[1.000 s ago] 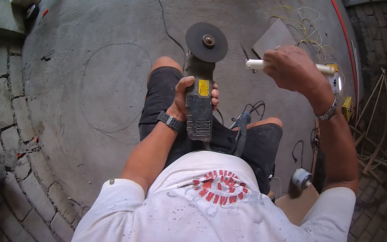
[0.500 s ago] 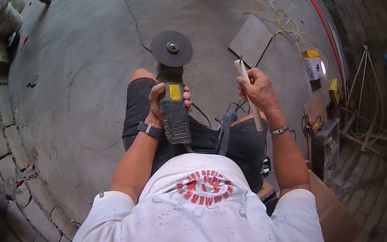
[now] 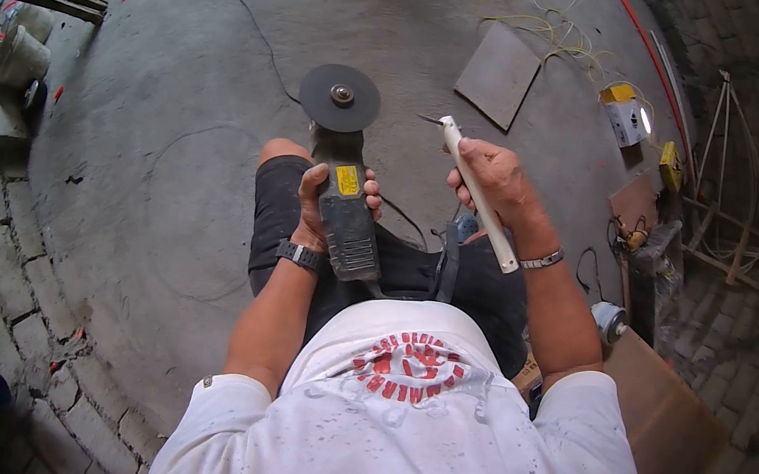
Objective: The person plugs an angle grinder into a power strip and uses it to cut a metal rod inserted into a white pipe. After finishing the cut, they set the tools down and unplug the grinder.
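My left hand [image 3: 314, 199] is wrapped round the dark, dusty body of an angle grinder [image 3: 350, 237], which has a yellow label. The grinder points away from me over my lap, with its round black disc [image 3: 338, 109] face up at the far end. In my right hand [image 3: 500, 179] is a slim off-white handled tool [image 3: 491, 223] with a thin dark tip. It slants across the fingers above my right thigh, its tip up and to the left, apart from the disc. Part of its handle is covered by my fingers.
A grey square tile [image 3: 496, 75] lies ahead on the concrete floor [image 3: 191, 108]. A dark cord [image 3: 238, 1] runs from near the grinder to the far left. Right of me are a yellow-and-white box [image 3: 625, 117], tangled wires and a cardboard box [image 3: 655, 410]. A bucket [image 3: 22, 61] stands left.
My right hand has turned the off-white tool, so its dark tip now points left instead of up. The hand has lowered slightly. The grinder stays in my left hand, nearly unmoved.
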